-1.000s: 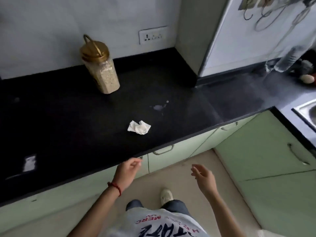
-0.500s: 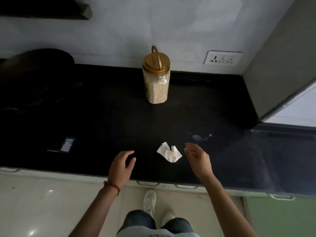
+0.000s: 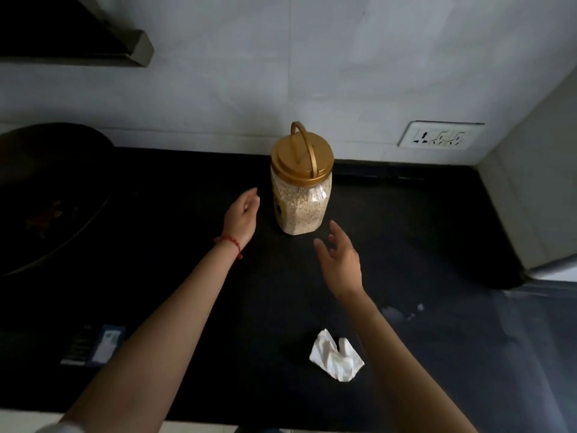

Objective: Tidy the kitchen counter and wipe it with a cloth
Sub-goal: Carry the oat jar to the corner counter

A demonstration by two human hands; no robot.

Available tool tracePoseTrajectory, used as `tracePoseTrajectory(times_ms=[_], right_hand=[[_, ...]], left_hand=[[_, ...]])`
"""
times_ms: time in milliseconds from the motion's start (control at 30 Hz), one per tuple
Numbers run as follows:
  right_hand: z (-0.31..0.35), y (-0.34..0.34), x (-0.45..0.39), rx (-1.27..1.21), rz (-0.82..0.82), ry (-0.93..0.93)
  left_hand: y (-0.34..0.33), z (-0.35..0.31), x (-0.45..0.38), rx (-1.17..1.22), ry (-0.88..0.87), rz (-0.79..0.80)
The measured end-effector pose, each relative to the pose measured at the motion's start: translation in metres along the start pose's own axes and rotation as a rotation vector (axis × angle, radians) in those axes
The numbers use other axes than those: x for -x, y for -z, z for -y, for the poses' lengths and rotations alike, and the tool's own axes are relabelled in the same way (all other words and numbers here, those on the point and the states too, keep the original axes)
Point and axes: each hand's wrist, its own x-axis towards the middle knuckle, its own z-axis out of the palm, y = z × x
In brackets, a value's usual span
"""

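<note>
The black stone counter (image 3: 421, 229) runs along a pale wall, and on it, far and near the middle, stands a clear plastic jar of pale grain with a gold lid and an upright gold carry handle (image 3: 300, 182). Both bare hands reach toward this jar. The left hand (image 3: 242, 215), with a red thread bracelet (image 3: 229, 242) at the wrist, is just left of the jar, its grip open and curved toward the jar's side, holding nothing — whether the fingertips touch the plastic I cannot tell. The right hand (image 3: 338, 259) hovers near and slightly right of the jar's base, fingers spread wide, its grip also empty. A crumpled white cloth or tissue (image 3: 335, 357) lies on the counter at the near side, just left of the right forearm. To its right, a small whitish smear of spilled liquid (image 3: 395, 312) marks the surface. A dark flat packet with a pale label (image 3: 93, 345) lies near left. A large dark round pan (image 3: 53, 189) sits at the far left — its contents are unclear. A white wall socket (image 3: 440, 139) is at the far right.
</note>
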Motion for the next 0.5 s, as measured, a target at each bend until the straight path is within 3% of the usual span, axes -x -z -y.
tracePoseTrajectory(times_ms=[200, 333, 500], right_hand=[[0.017, -0.036, -0.011, 0.002, 0.056, 0.043], [0.019, -0.046, -0.014, -0.009, 0.065, -0.002], [0.017, -0.046, -0.024, -0.047, 0.027, -0.032]], left_hand=[[-0.018, -0.025, -0.05, 0.35, 0.158, 0.082], [-0.027, -0.028, -0.055, 0.393, 0.203, 0.083], [-0.032, -0.029, -0.047, 0.365, 0.116, 0.111]])
